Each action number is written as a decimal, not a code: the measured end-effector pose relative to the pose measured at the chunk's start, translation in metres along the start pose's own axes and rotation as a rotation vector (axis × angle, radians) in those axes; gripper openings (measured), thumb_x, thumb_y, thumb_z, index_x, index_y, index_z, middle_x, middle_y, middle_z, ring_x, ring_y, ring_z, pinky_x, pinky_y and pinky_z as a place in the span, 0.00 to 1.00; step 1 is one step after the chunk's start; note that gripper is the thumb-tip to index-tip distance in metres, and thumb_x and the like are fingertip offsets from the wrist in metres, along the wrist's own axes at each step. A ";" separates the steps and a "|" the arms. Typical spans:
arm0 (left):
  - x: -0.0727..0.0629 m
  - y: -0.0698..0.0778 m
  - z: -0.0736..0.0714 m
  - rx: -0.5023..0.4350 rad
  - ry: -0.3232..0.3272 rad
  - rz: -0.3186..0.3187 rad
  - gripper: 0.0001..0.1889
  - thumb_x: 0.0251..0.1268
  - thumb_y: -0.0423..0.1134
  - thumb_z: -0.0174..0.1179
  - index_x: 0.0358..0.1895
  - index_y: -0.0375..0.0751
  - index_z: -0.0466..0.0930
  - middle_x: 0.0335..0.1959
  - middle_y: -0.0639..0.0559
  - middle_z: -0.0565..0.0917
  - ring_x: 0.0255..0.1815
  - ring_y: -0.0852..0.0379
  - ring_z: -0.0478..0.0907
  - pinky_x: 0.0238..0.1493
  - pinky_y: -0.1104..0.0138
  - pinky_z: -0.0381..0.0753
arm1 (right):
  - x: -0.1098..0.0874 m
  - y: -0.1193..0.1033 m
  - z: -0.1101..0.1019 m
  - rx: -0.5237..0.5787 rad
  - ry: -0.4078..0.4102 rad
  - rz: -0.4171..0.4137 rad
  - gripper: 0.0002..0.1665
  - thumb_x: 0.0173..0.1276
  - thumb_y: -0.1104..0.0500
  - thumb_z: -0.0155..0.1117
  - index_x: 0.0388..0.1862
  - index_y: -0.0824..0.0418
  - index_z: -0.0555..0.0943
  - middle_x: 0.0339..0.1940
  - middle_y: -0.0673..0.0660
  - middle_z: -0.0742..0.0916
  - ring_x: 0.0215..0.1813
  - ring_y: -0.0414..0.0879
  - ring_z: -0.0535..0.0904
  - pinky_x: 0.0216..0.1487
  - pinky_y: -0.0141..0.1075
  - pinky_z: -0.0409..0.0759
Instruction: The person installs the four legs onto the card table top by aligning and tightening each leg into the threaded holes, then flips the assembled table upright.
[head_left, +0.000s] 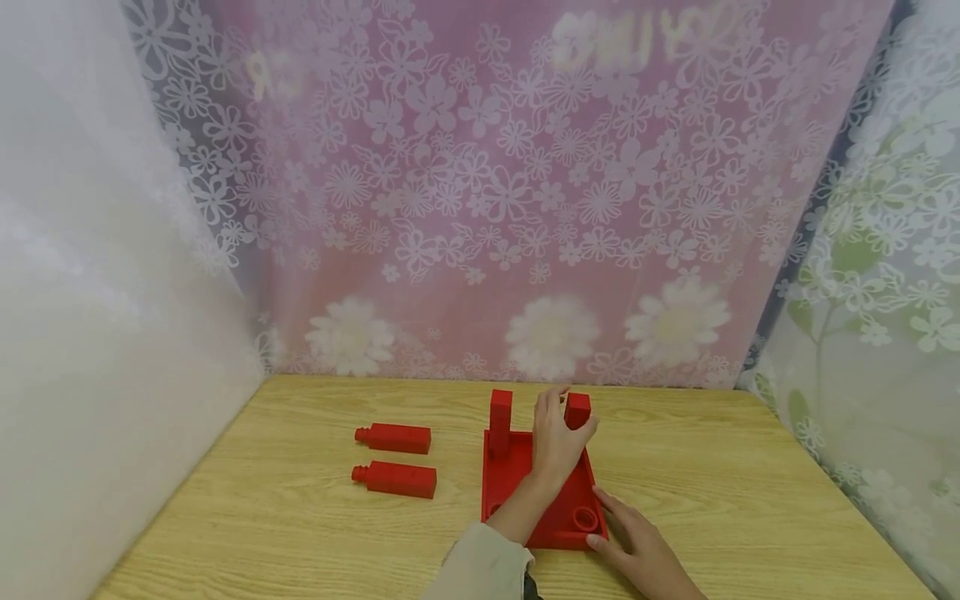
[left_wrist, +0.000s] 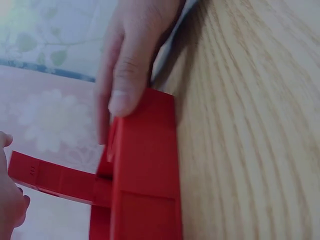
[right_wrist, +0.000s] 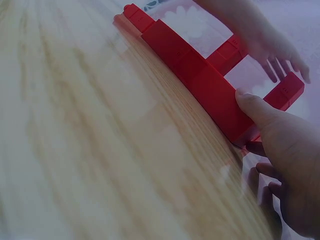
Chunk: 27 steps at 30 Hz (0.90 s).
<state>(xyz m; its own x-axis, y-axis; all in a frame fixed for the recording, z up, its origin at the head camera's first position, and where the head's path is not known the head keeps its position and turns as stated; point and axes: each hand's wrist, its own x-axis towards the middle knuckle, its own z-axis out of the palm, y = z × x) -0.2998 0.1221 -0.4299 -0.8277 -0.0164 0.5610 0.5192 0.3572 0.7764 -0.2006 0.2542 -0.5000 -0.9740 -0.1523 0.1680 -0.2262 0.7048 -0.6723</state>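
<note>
A shallow red tray point(head_left: 517, 492) lies on the wooden table, with round sockets at its corners. One red leg point(head_left: 500, 417) stands upright at its far left corner and a second red leg point(head_left: 577, 407) at the far right corner. My left hand point(head_left: 553, 442) reaches over the tray to that second leg; its fingers and thumb spread about the top end, and the left wrist view shows a gap between leg and thumb. My right hand point(head_left: 643, 546) grips the near right corner, the thumb point(right_wrist: 252, 102) on the front wall and fingers along the side.
Two loose red legs, one farther point(head_left: 403, 438) and one nearer point(head_left: 403, 479), lie left of the tray, their threaded ends pointing left. A bare ring socket point(head_left: 585, 518) shows at the near right corner. Behind the table point(head_left: 262, 500) hangs a flowered curtain point(head_left: 480, 208).
</note>
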 end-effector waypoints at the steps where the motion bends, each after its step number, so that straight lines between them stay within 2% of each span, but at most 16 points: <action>1: 0.000 0.002 -0.002 -0.017 -0.004 0.005 0.26 0.53 0.42 0.67 0.56 0.44 0.70 0.49 0.47 0.72 0.47 0.54 0.70 0.46 0.63 0.74 | 0.000 0.000 0.000 0.000 0.003 -0.003 0.41 0.61 0.39 0.60 0.68 0.59 0.65 0.62 0.61 0.73 0.62 0.60 0.65 0.55 0.59 0.64; 8: 0.001 0.023 -0.028 -0.112 -0.049 0.070 0.22 0.54 0.39 0.66 0.53 0.45 0.71 0.47 0.53 0.73 0.46 0.54 0.72 0.46 0.64 0.74 | -0.002 0.001 -0.002 0.000 0.022 -0.046 0.39 0.61 0.41 0.60 0.67 0.58 0.66 0.61 0.59 0.73 0.61 0.58 0.66 0.55 0.58 0.65; 15: 0.001 0.038 -0.073 -0.096 -0.123 0.121 0.22 0.56 0.40 0.66 0.53 0.45 0.71 0.46 0.55 0.75 0.47 0.56 0.73 0.48 0.63 0.74 | -0.003 0.001 -0.002 0.007 0.013 -0.041 0.39 0.61 0.41 0.60 0.67 0.57 0.65 0.62 0.60 0.73 0.62 0.59 0.66 0.55 0.59 0.64; 19: 0.000 0.033 -0.100 -0.082 -0.157 0.178 0.22 0.56 0.38 0.65 0.54 0.45 0.71 0.46 0.55 0.75 0.48 0.56 0.73 0.50 0.63 0.72 | -0.003 0.002 0.000 0.008 0.012 -0.032 0.40 0.61 0.40 0.60 0.68 0.57 0.65 0.62 0.59 0.72 0.62 0.59 0.66 0.55 0.58 0.64; 21: -0.001 0.028 -0.113 -0.079 -0.179 0.184 0.21 0.56 0.39 0.65 0.53 0.45 0.71 0.47 0.55 0.75 0.48 0.56 0.73 0.51 0.62 0.72 | -0.003 0.002 0.000 0.008 0.012 -0.023 0.40 0.61 0.39 0.60 0.68 0.56 0.65 0.63 0.59 0.72 0.62 0.59 0.65 0.55 0.58 0.64; 27: -0.008 0.012 -0.148 -0.042 -0.263 0.145 0.20 0.57 0.40 0.65 0.51 0.41 0.72 0.46 0.53 0.76 0.47 0.53 0.73 0.49 0.62 0.72 | -0.002 0.002 0.000 0.009 0.004 -0.011 0.41 0.61 0.39 0.60 0.68 0.56 0.64 0.63 0.59 0.71 0.63 0.60 0.65 0.56 0.58 0.64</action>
<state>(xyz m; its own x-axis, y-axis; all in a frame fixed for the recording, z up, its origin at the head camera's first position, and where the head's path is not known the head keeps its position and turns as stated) -0.2549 -0.0115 -0.3824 -0.7681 0.2765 0.5775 0.6399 0.2995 0.7077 -0.1989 0.2563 -0.5022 -0.9714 -0.1570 0.1781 -0.2368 0.6970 -0.6769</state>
